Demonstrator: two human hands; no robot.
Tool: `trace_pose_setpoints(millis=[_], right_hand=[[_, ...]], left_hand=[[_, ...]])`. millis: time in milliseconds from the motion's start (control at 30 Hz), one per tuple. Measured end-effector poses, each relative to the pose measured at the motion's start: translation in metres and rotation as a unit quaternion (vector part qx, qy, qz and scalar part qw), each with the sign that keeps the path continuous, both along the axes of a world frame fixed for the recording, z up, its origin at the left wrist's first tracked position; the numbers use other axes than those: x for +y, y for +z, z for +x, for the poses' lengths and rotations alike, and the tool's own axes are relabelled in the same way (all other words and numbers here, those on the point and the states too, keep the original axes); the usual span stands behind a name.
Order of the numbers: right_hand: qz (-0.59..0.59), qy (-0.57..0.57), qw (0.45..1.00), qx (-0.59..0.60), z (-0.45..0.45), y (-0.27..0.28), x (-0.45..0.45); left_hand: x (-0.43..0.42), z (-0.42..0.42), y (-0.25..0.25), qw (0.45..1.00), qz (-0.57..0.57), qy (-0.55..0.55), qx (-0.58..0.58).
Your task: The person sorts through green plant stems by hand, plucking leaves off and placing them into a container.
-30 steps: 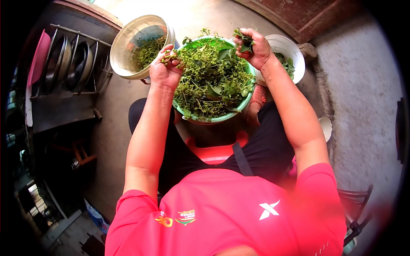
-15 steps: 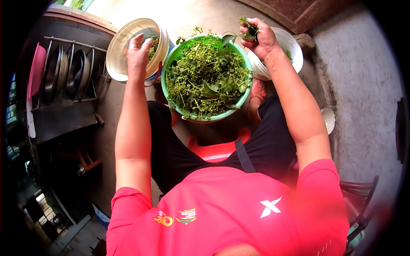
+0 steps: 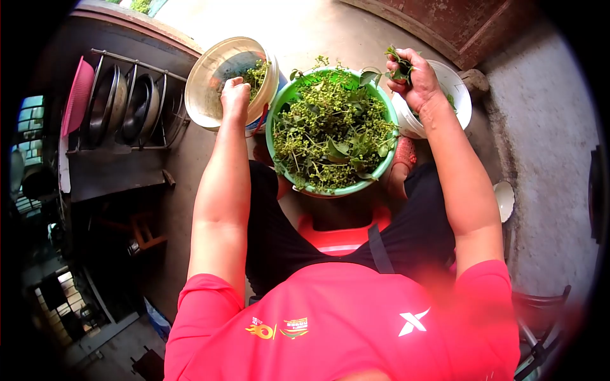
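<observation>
A green basin heaped with leafy sprigs bearing small green berry clusters stands between my feet. My left hand is closed over the opening of a pale bucket, beside some green sprigs inside it. What its curled fingers hold, if anything, is hidden. Above a white bucket on the right, my right hand is closed around a bunch of green leaves. A few leaves show inside that white bucket.
Pans stand in a metal rack at left, with a pink strainer beside it. I sit on a red stool. A white bowl lies by the right wall, and a dark chair is behind it.
My left hand's fingers have gone from spread to curled over the pale bucket. My right hand still holds the leaves near the white bucket. The whole view has shifted slightly.
</observation>
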State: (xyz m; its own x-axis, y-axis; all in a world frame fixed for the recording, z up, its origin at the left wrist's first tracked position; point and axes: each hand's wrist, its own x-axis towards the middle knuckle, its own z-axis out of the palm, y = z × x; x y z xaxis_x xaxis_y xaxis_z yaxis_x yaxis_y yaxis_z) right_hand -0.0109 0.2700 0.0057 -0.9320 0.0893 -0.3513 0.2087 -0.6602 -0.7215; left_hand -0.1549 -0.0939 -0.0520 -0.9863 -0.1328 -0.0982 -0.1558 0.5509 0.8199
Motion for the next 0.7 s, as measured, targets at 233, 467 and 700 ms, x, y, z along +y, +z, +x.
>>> trace_pose_setpoints(millis=[233,467,700], right_hand=[[0.013,-0.01,1.0,-0.023,-0.002,-0.003,-0.007],[0.054,-0.008,0.997,-0.046,0.003,-0.01,-0.006],[0.033,-0.001,0.999,-0.022,-0.002,-0.009,-0.005]], left_hand=[[0.038,0.013,0.008,0.942,-0.21,-0.173,0.199],[0.039,-0.011,-0.012,0.952,-0.189,-0.169,0.172],[0.0,-0.022,-0.01,0.965,-0.233,-0.042,0.11]])
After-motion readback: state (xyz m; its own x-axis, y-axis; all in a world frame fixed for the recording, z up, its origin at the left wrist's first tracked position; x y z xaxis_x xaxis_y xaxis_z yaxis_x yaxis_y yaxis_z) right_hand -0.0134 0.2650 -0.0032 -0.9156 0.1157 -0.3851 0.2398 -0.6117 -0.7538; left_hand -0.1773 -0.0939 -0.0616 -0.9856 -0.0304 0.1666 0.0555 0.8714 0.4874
